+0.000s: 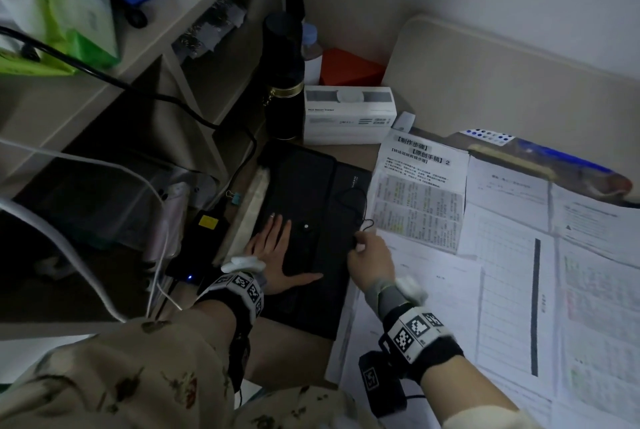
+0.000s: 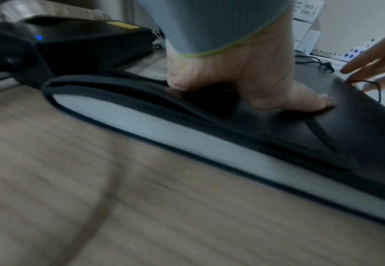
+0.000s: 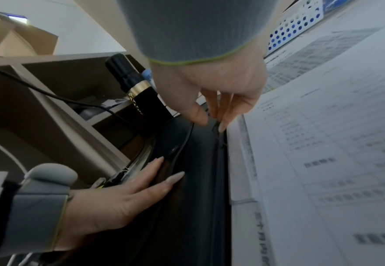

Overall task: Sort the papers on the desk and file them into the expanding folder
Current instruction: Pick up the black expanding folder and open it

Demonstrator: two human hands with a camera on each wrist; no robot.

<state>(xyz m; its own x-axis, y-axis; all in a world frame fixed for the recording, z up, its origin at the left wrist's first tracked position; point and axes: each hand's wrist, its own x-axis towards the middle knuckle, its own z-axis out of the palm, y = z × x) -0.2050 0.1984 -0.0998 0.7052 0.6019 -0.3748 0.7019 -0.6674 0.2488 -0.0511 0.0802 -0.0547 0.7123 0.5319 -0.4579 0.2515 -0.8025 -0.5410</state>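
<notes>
We saw the black folder point(image 1: 311, 221) lying flat on the tabletop point(image 2: 95, 180), between the shelf unit point(image 1: 194, 58) on its left and the spread of papers point(image 1: 519, 273) on its right. Its flap was down, with a small round button point(image 1: 306, 228) near the middle of the cover, and a pale side edge showed along the folder in the left wrist view.

Our left hand point(image 1: 277, 255) lay flat on the cover, fingers straight and spread, pressing down and gripping nothing. Our right hand point(image 1: 372, 252) was at the folder's right edge, where it meets the papers; its thumb and fingers point(image 3: 223, 124) were drawn together at the thin black cord point(image 1: 356, 207) that loops over the cover. We could not tell for certain whether the fingers actually pinched the cord or only touched it.

The papers were printed sheets with tables and text, overlapping one another and covering the right part of the tabletop; one sheet with a bold heading point(image 1: 419, 193) lay just beside the folder's upper right corner. Behind the folder stood a tall black bottle point(image 1: 284, 82) with a gold band, and just beside it a white box point(image 1: 349, 115). A black power brick point(image 1: 204, 231) with a yellow label sat to the left of the folder.
</notes>
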